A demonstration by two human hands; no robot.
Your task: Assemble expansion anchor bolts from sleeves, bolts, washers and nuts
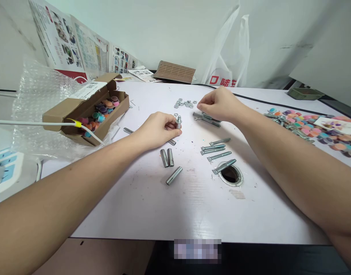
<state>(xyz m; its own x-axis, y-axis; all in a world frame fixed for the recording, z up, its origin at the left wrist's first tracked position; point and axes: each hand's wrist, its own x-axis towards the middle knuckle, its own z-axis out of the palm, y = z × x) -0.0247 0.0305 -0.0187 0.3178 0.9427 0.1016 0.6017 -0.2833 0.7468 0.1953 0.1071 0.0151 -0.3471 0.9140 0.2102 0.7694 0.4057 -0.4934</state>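
My left hand [160,128] is closed around a metal bolt with its sleeve [178,122], held upright near the table's middle. My right hand [218,104] is pinched shut just right of a cluster of small nuts [185,103], above a few assembled bolts [207,118]; what its fingertips hold is too small to see. Three loose metal sleeves [168,162] lie in front of my left hand. Several bare bolts [218,151] lie to their right.
An open cardboard box of coloured caps [99,110] and bubble wrap [40,95] sit at the left. More coloured caps [316,128] spread at the right. A round cable hole [230,174] opens in the white table [164,206]. A power strip [6,168] lies far left.
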